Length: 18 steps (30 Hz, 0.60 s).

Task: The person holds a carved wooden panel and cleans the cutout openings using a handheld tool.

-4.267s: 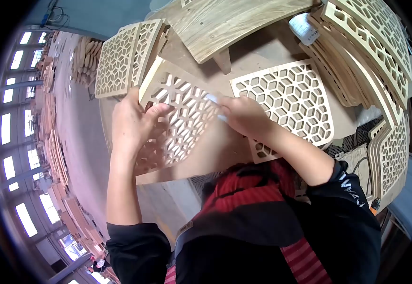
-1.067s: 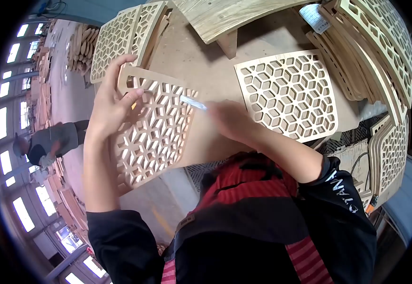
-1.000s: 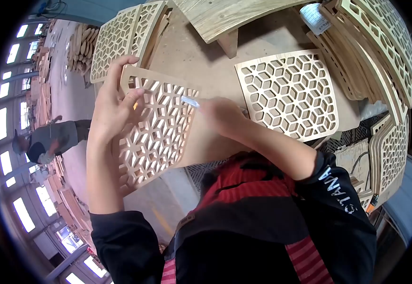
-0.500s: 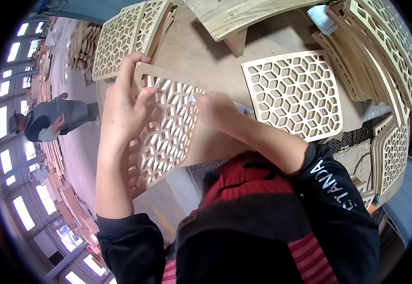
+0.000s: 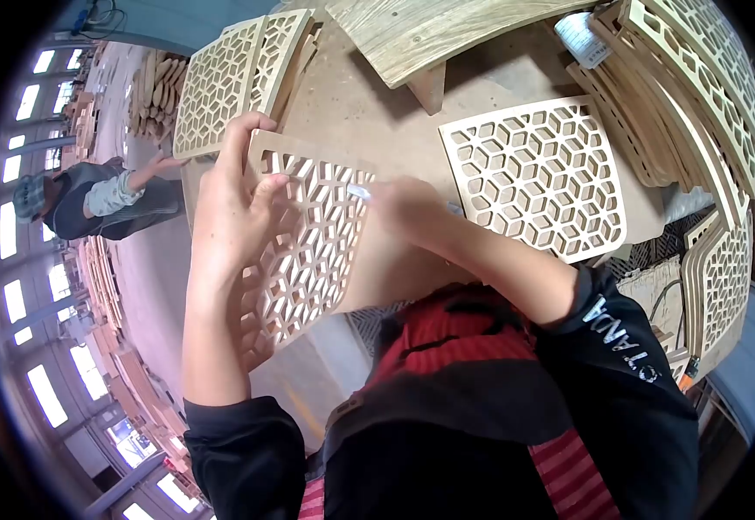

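My left hand [image 5: 232,212] grips the upper edge of a thin wooden lattice panel [image 5: 315,227], which is tilted up and cut through with a geometric pattern. Its thumb presses on the near face, with the fingers over the edge. My right hand [image 5: 405,208], smeared by motion, is closed around a small whitish strip [image 5: 358,191] whose kind I cannot make out. The strip's tip meets the panel's right edge. To the right, a second lattice panel [image 5: 538,178] lies flat on the worktable [image 5: 377,121].
More lattice panels lean at the back left [image 5: 230,78]. Stacks of curved panels [image 5: 655,113] line the right side, with a paper label [image 5: 582,39] on one. A wooden board on a leg [image 5: 447,35] stands at the back. Another person [image 5: 91,199] stands left of the table.
My right hand has shifted slightly, showing more of the whitish strip at the panel's edge. My left hand keeps its hold. The other person has reached an arm toward the leaning panels.
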Each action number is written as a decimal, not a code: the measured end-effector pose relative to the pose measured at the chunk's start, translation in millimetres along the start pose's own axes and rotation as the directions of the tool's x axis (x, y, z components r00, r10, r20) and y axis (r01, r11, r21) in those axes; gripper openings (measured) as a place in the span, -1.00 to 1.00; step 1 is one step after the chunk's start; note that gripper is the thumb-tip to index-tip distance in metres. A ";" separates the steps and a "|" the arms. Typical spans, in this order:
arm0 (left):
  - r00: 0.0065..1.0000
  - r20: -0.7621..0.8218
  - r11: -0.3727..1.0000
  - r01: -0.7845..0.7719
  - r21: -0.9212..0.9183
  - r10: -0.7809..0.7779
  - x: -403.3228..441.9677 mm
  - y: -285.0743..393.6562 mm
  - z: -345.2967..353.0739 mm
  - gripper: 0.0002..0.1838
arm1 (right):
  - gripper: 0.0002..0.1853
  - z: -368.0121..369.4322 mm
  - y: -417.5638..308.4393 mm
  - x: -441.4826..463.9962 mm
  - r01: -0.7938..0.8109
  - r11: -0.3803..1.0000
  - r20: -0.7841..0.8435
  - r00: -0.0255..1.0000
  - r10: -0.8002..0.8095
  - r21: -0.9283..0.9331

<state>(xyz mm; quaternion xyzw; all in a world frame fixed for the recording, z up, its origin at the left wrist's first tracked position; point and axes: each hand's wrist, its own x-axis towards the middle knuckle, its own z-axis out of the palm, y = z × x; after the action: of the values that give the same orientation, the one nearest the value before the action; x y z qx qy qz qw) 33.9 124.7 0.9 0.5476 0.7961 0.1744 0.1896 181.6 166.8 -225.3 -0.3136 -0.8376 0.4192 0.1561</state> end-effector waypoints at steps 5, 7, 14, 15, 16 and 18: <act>0.993 -0.048 0.994 -0.109 0.029 0.110 1.9 -7.8 2.7 -0.42 | -0.82 -43.2 2.5 -39.0 -0.080 0.991 0.060 0.995 0.074 0.112; 0.998 -0.035 0.998 -0.062 -0.031 0.061 2.3 -7.3 5.1 -0.42 | -0.83 -29.4 10.2 -25.6 -0.024 0.995 0.041 0.999 0.020 0.100; 1.000 -0.001 0.997 0.017 0.071 -0.017 -0.2 1.8 2.1 -0.40 | -0.82 -25.6 -10.3 -23.5 -0.056 0.994 0.034 0.998 0.053 0.094; 1.000 -0.025 0.999 -0.007 0.053 0.009 -0.3 3.3 4.3 -0.41 | -0.85 -40.0 -10.6 -40.4 -0.074 0.993 0.008 0.997 0.073 0.095; 0.999 -0.026 0.998 -0.021 0.053 0.023 -0.1 2.6 4.9 -0.41 | -0.88 -45.8 -10.2 -48.1 -0.088 0.991 -0.018 0.996 0.090 0.097; 0.998 -0.024 0.997 -0.049 0.059 0.050 -0.6 2.1 4.5 -0.42 | -0.82 -44.9 -7.7 -41.6 -0.096 0.990 0.043 0.995 0.092 0.104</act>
<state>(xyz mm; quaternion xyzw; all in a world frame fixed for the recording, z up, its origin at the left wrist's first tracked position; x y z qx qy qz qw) 38.1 125.2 -1.9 0.5702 0.7894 0.1625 0.1591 233.5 163.3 -192.1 -0.3363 -0.8011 0.4760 0.1367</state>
